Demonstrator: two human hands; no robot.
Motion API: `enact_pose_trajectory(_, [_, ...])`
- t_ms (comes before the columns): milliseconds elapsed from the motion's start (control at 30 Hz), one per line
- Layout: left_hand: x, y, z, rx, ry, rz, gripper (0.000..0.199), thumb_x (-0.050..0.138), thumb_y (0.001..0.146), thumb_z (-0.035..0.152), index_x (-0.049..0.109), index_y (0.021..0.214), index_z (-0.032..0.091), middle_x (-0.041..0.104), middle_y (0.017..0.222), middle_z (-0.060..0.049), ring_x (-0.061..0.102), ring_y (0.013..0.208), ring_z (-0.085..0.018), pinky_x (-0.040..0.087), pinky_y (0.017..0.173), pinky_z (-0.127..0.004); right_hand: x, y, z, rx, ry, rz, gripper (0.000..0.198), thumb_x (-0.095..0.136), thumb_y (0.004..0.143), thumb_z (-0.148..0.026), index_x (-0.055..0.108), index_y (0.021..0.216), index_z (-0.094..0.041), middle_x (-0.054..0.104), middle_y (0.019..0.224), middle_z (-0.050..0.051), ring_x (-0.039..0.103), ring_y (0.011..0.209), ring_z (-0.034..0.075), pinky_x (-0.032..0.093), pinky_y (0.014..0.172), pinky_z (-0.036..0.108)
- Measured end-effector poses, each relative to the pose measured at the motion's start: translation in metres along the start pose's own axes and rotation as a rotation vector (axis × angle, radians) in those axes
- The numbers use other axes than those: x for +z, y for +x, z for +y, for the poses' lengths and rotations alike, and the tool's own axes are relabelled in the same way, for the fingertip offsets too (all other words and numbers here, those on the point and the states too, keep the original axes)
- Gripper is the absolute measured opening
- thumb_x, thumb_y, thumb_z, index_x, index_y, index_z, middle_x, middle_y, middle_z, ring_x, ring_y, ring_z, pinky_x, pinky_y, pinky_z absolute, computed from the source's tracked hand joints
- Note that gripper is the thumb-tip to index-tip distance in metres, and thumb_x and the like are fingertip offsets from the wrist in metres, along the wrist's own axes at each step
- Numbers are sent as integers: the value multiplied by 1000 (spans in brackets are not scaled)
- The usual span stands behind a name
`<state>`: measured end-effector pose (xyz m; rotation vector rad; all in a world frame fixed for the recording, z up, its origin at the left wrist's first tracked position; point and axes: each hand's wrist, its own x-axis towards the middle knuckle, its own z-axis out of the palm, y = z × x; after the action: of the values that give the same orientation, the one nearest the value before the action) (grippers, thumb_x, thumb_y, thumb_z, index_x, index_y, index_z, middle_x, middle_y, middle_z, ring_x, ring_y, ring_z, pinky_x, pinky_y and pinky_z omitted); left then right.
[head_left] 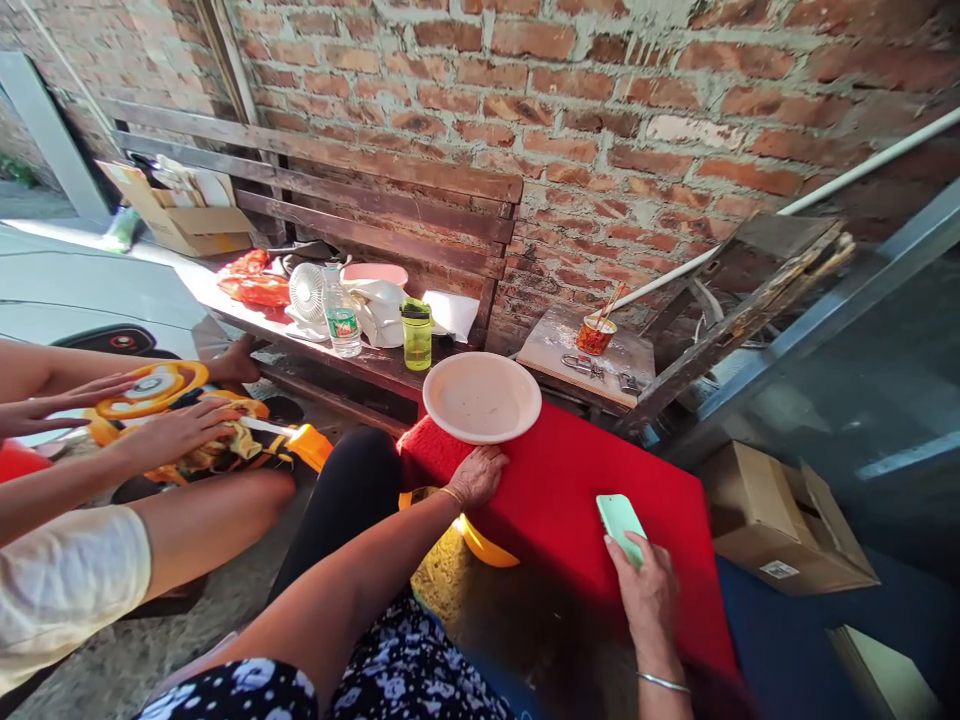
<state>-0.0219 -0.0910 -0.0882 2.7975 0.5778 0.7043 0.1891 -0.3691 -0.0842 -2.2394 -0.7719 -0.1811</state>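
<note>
Phone (615,512), mint green, lower R of frame: in R hand (651,590), fingers closed round its sides, above red cloth (574,455). Bowl (482,395), pale pink, ctr of frame, on cloth's upper end. L hand (478,477), part-curled, at bowl's near rim; can't tell if gripping. Bench (375,372), upper L, w/ yellow-green cup (418,340), clear bottle (345,330), white fan (305,292). Tub (595,340) w/ chopsticks (611,300), upper R of ctr. Carton (761,510), R side. Co-worker's hand (176,430), mid L, on orange-yellow item (199,375). Brick wall (570,150), top.
</note>
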Motion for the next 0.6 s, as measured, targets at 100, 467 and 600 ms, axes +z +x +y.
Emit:
enact_pose_trajectory(100, [0, 0, 1, -9, -5, -2, 30, 50, 86, 5, 67, 106, 19, 67, 101, -8, 62, 102, -23, 51, 98, -39, -22, 8, 20, 185, -72, 74, 85, 43, 69, -98, 75, 95, -23, 63, 83, 11, 59, 87, 34, 50, 82, 49])
enact_pose_trajectory(467, [1, -1, 3, -10, -26, -13, 33, 51, 85, 5, 67, 109, 19, 68, 103, -9, 62, 105, -24, 50, 100, -40, 35, 14, -48, 76, 164, -107, 77, 57, 69, -90, 76, 96, -20, 64, 92, 9, 61, 86, 28, 50, 77, 41])
enact_pose_trajectory(600, [3, -2, 2, -8, -39, -4, 36, 50, 84, 6, 66, 113, 19, 68, 103, -9, 63, 104, -24, 52, 99, -41, 73, 18, -86, -211, 222, -228, 70, 51, 79, -87, 75, 95, -23, 63, 92, 9, 63, 88, 27, 51, 84, 41])
